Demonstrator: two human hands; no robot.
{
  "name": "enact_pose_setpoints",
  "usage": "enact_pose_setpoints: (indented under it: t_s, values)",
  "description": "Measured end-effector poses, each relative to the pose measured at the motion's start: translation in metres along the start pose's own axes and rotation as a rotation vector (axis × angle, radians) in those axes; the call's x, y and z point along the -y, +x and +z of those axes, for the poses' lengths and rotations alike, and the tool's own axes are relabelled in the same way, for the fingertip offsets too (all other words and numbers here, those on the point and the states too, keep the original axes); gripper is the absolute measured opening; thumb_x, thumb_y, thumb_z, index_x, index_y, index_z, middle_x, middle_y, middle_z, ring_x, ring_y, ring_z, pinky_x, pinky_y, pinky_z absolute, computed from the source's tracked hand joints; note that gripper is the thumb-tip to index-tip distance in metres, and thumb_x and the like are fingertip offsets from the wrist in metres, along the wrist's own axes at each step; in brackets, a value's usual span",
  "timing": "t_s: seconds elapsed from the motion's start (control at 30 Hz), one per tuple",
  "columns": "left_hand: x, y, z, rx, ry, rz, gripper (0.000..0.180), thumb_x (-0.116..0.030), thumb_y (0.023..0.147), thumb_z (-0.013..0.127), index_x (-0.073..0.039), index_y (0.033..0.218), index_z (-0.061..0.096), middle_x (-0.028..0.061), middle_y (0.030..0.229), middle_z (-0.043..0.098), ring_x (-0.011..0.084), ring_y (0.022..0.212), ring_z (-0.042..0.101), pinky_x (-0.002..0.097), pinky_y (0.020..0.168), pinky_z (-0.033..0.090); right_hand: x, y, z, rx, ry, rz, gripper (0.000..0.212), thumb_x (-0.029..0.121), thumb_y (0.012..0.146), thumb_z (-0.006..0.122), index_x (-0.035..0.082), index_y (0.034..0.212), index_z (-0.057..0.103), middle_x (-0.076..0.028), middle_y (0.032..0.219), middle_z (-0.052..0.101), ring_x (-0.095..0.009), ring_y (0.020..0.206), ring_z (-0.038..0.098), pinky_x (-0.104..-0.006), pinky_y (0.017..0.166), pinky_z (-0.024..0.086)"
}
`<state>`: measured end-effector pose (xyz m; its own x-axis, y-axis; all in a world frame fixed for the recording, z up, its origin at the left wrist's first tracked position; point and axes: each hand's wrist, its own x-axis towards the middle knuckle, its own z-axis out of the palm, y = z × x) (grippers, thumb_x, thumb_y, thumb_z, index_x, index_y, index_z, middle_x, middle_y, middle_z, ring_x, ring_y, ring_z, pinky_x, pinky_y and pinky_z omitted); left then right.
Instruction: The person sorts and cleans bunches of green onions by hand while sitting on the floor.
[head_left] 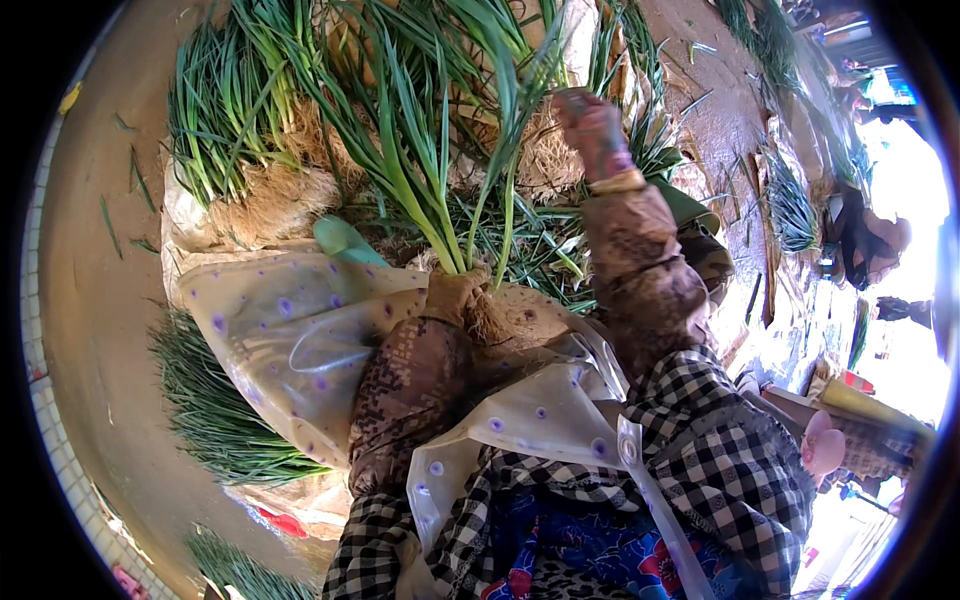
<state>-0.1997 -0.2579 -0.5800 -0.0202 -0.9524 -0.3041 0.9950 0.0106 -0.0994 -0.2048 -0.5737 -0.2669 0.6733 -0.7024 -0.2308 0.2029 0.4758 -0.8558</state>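
Left hand point(455, 290) clamps a chive bunch point(420, 150) at its roots; right hand point(590, 125) pinches leaves. Leaves may tear if yanked.

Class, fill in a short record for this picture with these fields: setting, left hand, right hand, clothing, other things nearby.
setting: dirt ground strewn with bundles of long green leafy stalks with pale roots
left hand: left hand, soiled, grips a bunch of green stalks at the root end
right hand: right hand raised among the leaf tips; what it grasps cannot be told
clothing: dotted plastic apron, patterned sleeve covers, checked shirt
other things nearby: another pile of stalks beside the apron
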Motion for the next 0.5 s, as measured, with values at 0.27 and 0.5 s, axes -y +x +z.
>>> enact_pose_setpoints:
  t_s: [0.27, 0.5]
  values:
    - [0.033, -0.023, 0.192, -0.742, 0.847, 0.389, 0.018, -0.012, 0.075, 0.068, -0.003, 0.09, 0.064, 0.0079, 0.066, 0.062, 0.0123, 0.051, 0.058, 0.0254, 0.041, 0.047, 0.182, 0.006, -0.083, 0.609, 0.297, -0.112, 0.017, 0.015, 0.088, 0.049, 0.001, 0.096, 0.051, 0.004, 0.064, 0.042, -0.004, 0.044, 0.031, -0.0193, 0.041, 0.026]
    - [0.036, -0.011, 0.213, -0.294, 0.514, 0.356, 0.021, -0.014, 0.083, 0.059, -0.002, 0.101, 0.059, 0.0097, 0.078, 0.063, 0.0114, 0.059, 0.057, 0.0232, 0.048, 0.048, 0.121, -0.055, -0.107, 0.673, -0.702, 0.247, 0.032, 0.029, 0.086, 0.046, 0.003, 0.104, 0.053, -0.009, 0.087, 0.051, -0.015, 0.073, 0.049, -0.0266, 0.064, 0.043]
